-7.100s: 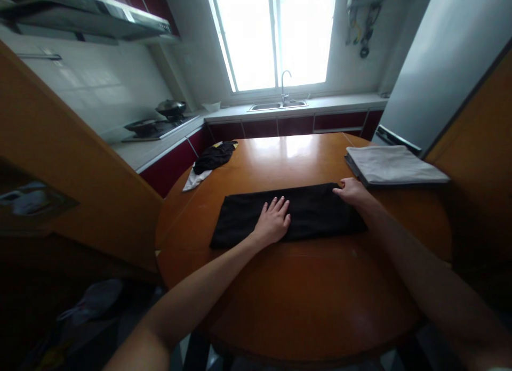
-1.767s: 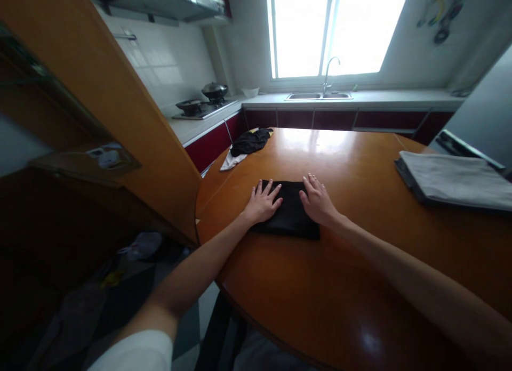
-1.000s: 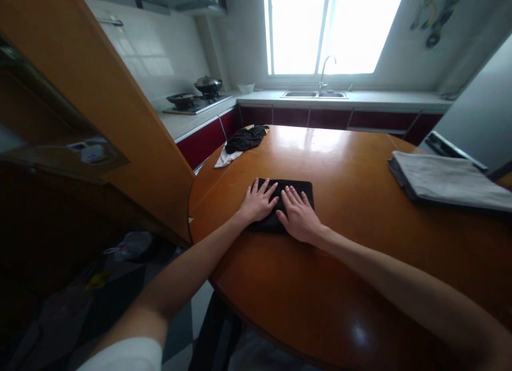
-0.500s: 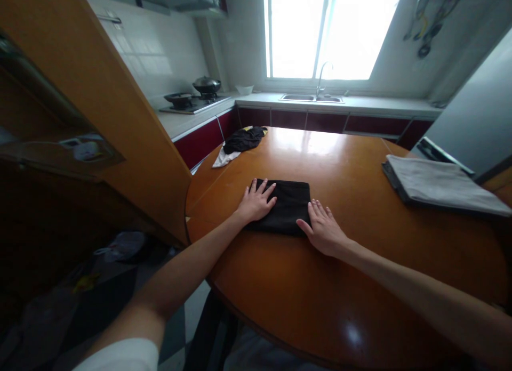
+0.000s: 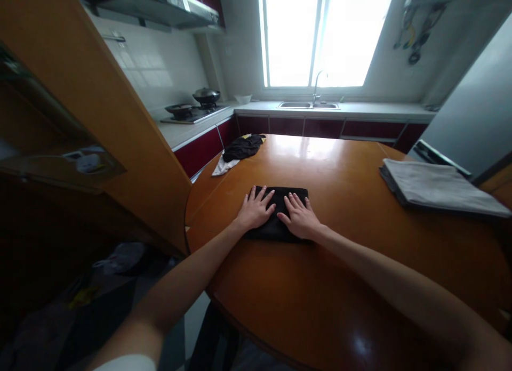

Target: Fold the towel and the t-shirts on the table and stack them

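Observation:
A black cloth (image 5: 276, 230), folded into a flat rectangle, lies on the wooden table (image 5: 344, 190) near its front left part. My left hand (image 5: 255, 210) rests palm down on the cloth's left side, fingers spread. On the right side of the same cloth lies my right hand (image 5: 300, 216), also palm down with the thumb apart from the fingers. Neither hand grips anything. The two hands are close together, with a narrow strip of black fabric between them.
A crumpled black garment (image 5: 245, 147) with a white cloth (image 5: 225, 166) lies at the table's back left. Folded grey-white fabric (image 5: 436, 184) is at the right. Behind are a stove (image 5: 194, 115) with pans and a sink (image 5: 308, 105). A wooden panel (image 5: 132, 120) stands left.
My right hand has moved left from the cloth's right edge onto its top. My left hand stays at the left side. The view has tilted up slightly.

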`<state>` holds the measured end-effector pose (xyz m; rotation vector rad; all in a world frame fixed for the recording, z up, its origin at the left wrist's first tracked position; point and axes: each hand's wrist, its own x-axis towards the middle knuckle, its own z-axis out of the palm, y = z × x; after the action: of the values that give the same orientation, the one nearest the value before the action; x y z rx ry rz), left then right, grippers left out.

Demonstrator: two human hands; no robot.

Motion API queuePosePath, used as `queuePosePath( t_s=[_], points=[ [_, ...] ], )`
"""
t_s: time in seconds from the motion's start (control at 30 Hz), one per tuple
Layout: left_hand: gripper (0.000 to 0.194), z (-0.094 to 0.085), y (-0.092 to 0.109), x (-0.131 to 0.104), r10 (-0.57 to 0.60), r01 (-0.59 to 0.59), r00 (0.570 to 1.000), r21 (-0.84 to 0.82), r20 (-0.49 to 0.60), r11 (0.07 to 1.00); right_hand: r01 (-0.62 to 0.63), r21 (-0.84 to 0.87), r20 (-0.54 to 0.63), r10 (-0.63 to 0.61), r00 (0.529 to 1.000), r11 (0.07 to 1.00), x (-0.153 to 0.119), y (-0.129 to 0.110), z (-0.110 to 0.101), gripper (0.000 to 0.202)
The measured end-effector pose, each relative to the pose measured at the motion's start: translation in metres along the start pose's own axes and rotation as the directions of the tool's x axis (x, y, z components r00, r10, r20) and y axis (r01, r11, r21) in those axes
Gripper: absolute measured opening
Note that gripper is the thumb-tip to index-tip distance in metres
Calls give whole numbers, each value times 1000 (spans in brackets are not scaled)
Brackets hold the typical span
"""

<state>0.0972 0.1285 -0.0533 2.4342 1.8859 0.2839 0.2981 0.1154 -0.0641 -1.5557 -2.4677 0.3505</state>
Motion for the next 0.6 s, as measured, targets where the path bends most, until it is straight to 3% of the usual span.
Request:
queuePosePath(
  t_s=[0.2, 0.33, 0.4, 0.5, 0.6],
  points=[
    [65, 5, -1, 1, -6, 6, 1000, -33, 8, 999, -125, -5, -1, 125, 992, 992, 21, 62, -13, 76],
    [62, 6, -9, 7, -7, 5, 1000, -164, -14, 986, -182, 42, -142, 186, 972, 982, 20, 80, -8, 69],
    [58, 3, -22, 15, -30, 4, 996, -294, -85, 956, -176, 105, -241, 196, 951, 979, 18, 83, -7, 60],
    [54, -7, -51, 27, -191, 72, 956, -455, -223, 888, -146, 207, -378, 217, 900, 967, 16, 82, -11, 49],
    [50, -17, -74, 32, -369, 242, 913, -497, -175, 833, -192, 261, -420, 290, 860, 946, 14, 78, -19, 38]
  ],
)
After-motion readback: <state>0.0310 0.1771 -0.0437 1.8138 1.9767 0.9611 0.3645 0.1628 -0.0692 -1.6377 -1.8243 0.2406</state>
